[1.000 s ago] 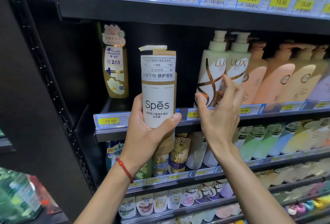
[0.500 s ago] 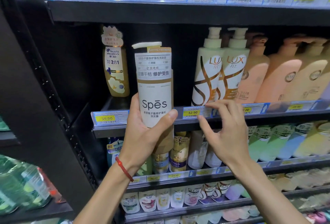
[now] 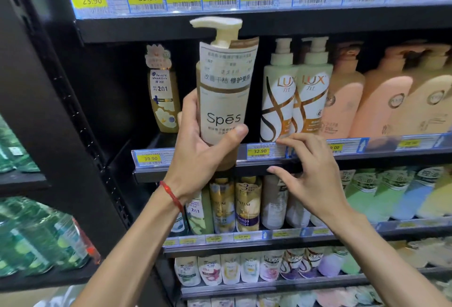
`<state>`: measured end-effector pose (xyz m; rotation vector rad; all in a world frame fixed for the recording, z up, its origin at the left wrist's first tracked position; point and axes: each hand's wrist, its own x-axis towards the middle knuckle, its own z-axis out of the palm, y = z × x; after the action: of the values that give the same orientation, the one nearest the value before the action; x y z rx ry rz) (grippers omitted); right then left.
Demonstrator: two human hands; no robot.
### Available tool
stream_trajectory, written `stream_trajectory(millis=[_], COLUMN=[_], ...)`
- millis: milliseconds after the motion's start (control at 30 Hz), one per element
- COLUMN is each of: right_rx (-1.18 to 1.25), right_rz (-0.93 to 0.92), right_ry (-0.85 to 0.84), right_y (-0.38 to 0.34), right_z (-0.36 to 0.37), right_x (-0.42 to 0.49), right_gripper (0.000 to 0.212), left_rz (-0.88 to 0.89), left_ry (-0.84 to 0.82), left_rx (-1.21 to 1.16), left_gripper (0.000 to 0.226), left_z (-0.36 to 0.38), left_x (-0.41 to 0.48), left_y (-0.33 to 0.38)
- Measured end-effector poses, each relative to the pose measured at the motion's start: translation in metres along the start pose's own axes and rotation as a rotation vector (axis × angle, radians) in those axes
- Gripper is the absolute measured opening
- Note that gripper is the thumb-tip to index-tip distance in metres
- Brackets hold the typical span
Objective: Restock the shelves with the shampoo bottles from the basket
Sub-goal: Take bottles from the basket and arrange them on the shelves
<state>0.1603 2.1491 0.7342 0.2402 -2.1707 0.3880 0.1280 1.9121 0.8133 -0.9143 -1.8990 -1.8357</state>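
- Black shelf (image 3: 151,174): free slot between Head & Shoulders bottle (image 3: 162,96) and Lux bottles (image 3: 278,101).
- Spēs shampoo bottle (image 3: 223,101): upright, raised before that slot; keep the pump low going in.
- Left hand (image 3: 200,157) grips its lower body; right hand (image 3: 310,172) empty, fingers loose, at the rail.

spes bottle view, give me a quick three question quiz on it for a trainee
1. True or false: the left hand grips the Spes bottle by its lower body, pump on top.
2. Which price tag sits on the shelf edge just right of the bottle's base, beside the right hand? A 32.90, B 15.00, C 26.00
3. Fill in: the two white and gold pump bottles standing on the shelf right of the Spes bottle carry the brand ____.

Key: 1 true; 2 A; 3 LUX
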Motion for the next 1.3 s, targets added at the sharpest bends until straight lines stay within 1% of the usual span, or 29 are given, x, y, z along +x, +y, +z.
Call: stream_trajectory(millis=[200,367,467,600,700,833,967,1067,1300], right_rx=[0.018,0.028,0.029,0.04,0.019,0.001,0.0,-0.005,0.005], right_rz=[-0.018,-0.005,-0.014,-0.023,-0.042,-0.052,-0.035,-0.025,-0.007], right_ry=[-0.018,0.0,-0.009,-0.008,0.003,0.035,0.071,0.076,0.102], right_y=[0.003,0.003,0.006,0.01,0.012,0.012,0.012,0.012,0.012], right_z=[-0.001,0.002,0.003,0.006,0.01,0.014,0.016,0.017,0.02], right_x=[0.0,-0.002,-0.002,-0.005,-0.009,-0.014,-0.016,-0.017,-0.018], right_gripper=[0.062,0.062,0.061,0.063,0.064,0.065,0.068,0.068,0.066], left_rz=[0.054,0.071,0.073,0.033,-0.045,-0.087,-0.133,-0.161,-0.153], left_ry=[0.051,0.096,0.127,0.125,0.131,0.13,0.169,0.16,0.13], left_rx=[-0.022,0.105,0.138,0.235,0.275,0.272,0.343,0.4,0.552], left_gripper=[0.075,0.084,0.081,0.07,0.071,0.07,0.067,0.064,0.064], left_z=[0.009,0.014,0.019,0.027,0.032,0.032,0.032,0.032,0.029], left_x=[0.018,0.025,0.029,0.031,0.03,0.034,0.035,0.035,0.035], left_y=[-0.001,-0.014,-0.014,-0.023,-0.034,-0.042,-0.042,-0.041,-0.038])
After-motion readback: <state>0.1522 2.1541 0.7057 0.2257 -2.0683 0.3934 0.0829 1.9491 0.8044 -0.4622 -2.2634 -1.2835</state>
